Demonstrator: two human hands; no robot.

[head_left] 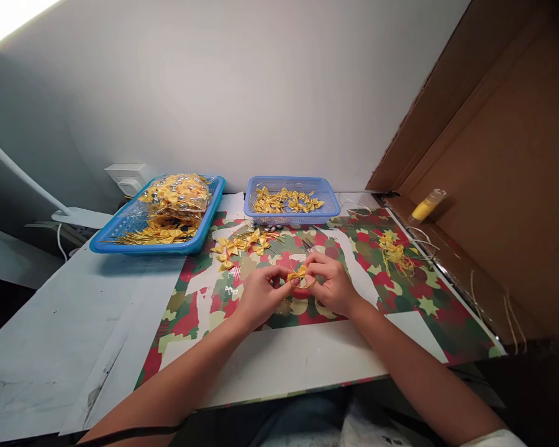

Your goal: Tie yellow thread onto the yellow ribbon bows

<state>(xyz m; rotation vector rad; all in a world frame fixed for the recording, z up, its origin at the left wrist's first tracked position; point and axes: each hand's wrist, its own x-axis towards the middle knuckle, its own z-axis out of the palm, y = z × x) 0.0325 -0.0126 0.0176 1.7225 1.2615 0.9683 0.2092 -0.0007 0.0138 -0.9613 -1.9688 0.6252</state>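
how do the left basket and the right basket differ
The left basket is a stronger blue, while the right basket is a paler, more violet blue.
The left basket sits at a slant on the table; the right basket lies roughly square to the wall.
The left basket is heaped above its rim with a clear bag, while the right basket has no such bag.
Both hold yellow pieces.

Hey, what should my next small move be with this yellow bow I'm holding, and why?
I'd probably keep the yellow bow pinched in your left hand and gently draw the thin strand snug with your right hand. Both hands' fingertips are at the bow, and the strand curves loosely out below it.
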